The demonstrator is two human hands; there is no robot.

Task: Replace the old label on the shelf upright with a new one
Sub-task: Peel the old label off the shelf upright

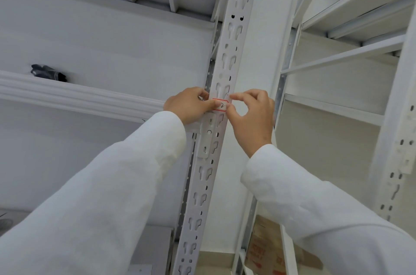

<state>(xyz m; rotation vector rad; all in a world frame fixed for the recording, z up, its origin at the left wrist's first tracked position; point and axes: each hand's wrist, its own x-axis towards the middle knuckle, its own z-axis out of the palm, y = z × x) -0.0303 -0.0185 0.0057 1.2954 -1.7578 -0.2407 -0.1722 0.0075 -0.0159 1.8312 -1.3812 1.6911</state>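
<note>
Head view, both hands' grips (221,106) pinched on label (220,105), shelf upright (227,54).

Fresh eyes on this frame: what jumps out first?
The red-bordered label at frame centre, with a handwritten "2", sits on the slotted white shelf upright and is the only colour there. The left hand and right hand, in white sleeves, meet on it from either side, fingertips at its edges. Far left, a dark bundle, possibly gloves, lies on a white shelf.
</note>
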